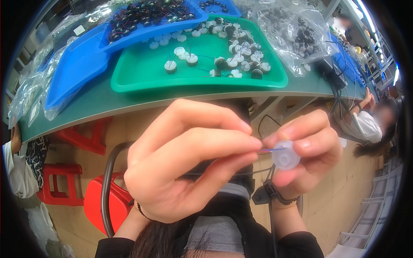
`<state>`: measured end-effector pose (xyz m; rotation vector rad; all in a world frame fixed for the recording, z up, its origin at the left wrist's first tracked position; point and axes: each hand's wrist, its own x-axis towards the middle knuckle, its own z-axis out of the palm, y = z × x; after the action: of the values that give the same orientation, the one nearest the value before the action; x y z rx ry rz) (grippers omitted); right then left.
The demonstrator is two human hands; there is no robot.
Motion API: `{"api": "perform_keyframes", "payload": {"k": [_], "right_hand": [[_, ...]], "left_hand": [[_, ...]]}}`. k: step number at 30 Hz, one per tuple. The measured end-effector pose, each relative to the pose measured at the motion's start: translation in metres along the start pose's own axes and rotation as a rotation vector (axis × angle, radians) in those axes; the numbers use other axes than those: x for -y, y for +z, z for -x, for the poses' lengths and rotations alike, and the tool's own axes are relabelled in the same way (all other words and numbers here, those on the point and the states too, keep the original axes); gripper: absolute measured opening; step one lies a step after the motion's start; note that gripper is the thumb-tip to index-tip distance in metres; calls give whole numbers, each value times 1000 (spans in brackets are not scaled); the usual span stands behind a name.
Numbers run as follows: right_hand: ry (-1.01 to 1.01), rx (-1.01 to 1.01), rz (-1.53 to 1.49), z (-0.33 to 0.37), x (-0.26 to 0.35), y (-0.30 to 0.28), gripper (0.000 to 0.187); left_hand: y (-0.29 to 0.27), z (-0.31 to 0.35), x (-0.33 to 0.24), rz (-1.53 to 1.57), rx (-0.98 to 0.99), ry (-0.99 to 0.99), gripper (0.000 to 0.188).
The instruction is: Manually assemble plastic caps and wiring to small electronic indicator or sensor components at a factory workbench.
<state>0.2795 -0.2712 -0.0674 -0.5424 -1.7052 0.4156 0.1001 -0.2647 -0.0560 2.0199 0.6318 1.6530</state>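
My right hand is closed around a small translucent white round plastic cap, held between thumb and fingers. From the cap a pair of thin red and blue wires runs across to my left hand, whose thumb and fingertips pinch them. Both hands hover in front of the table edge, close together. Beyond them a green tray holds loose small round parts, dark bodies with white caps, some trailing thin wires. What lies behind the cap is hidden by my right fingers.
Blue trays stand left of and behind the green one, one heaped with dark wired parts. A clear plastic bag of parts lies at right. Red stools are below left. Another person sits at far right.
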Motion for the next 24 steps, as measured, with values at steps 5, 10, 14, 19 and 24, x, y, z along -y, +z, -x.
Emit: {"api": "perform_keyframes", "payload": {"k": [5, 10, 14, 19, 24], "right_hand": [[13, 48, -53, -3, -1, 1, 43], [-6, 42, -66, -3, -2, -1, 43], [6, 50, -73, -3, -1, 0, 42], [30, 18, -99, 0, -1, 6, 41], [35, 40, -120, 0, -1, 6, 42]], "left_hand": [[-3, 2, -5, -61, -10, 2, 13], [-2, 1, -4, -54, 13, -3, 15], [0, 0, -2, -94, 36, 29, 15], [3, 1, -3, -81, 6, 41, 15], [2, 2, -4, -86, 20, 40, 16]]}}
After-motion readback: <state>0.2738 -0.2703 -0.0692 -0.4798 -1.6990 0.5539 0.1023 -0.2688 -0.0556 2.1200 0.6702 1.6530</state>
